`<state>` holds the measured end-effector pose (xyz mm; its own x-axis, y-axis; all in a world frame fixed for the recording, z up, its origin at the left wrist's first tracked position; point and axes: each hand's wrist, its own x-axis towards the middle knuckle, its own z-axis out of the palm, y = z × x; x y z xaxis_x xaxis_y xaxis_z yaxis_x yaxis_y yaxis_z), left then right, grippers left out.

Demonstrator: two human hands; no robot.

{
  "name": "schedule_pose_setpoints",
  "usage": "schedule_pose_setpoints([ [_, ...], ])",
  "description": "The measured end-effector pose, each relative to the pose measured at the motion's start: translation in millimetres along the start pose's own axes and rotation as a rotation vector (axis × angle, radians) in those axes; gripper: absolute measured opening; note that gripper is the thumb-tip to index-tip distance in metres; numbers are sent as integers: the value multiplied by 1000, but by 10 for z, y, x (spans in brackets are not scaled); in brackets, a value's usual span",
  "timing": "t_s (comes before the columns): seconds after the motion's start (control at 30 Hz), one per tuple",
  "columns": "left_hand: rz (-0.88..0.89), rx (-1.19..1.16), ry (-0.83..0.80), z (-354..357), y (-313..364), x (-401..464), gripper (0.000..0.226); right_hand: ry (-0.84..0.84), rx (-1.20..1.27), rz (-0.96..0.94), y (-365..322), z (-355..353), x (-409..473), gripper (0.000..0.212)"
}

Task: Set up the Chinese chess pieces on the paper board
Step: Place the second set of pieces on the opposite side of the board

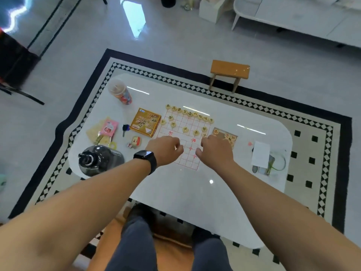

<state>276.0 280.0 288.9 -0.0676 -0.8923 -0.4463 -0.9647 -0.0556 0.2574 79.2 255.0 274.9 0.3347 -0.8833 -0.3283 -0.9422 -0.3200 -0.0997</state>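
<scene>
the thin white paper board with its red grid lies flat on the glossy white table, with round pale wooden pieces already ranked along its far half and the near half bare. the left hand, a black watch on its wrist, hovers over the near left of the grid with fingers curled; whether they pinch a piece i cannot tell. the right hand hangs over the right edge, fingers loosely bent, just beside the open tray of remaining pieces; i cannot tell if it holds anything. to do this step well, set each piece squarely on a line crossing, mirror the far ranks, and press lightly so the paper does not slide.
</scene>
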Motion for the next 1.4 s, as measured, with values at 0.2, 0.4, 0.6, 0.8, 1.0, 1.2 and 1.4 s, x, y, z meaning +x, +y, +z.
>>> schedule_pose_setpoints([
  [0.2,71,-13,-15,407,-523,414,40,65,18,117,-338,478,524,50],
  [0.4,27,-101,193,1172,-1146,959,41,221,46,104,-387,1474,932,46],
  [0.6,84,-203,467,2072,-1594,1599,25,407,86,106,-184,2386,1296,31],
  [0.8,251,-281,627,2551,-1709,1554,24,585,105,114,97,2778,1255,25],
  [1.0,450,-259,687,2813,-1510,1502,27,797,60,-37,8,3048,1249,20],
  [1.2,462,-317,805,2835,-1187,1639,25,889,-103,-66,119,3216,1307,28],
  [1.4,499,-267,782,2937,-1256,1602,23,949,-178,-100,131,3344,1334,30],
])
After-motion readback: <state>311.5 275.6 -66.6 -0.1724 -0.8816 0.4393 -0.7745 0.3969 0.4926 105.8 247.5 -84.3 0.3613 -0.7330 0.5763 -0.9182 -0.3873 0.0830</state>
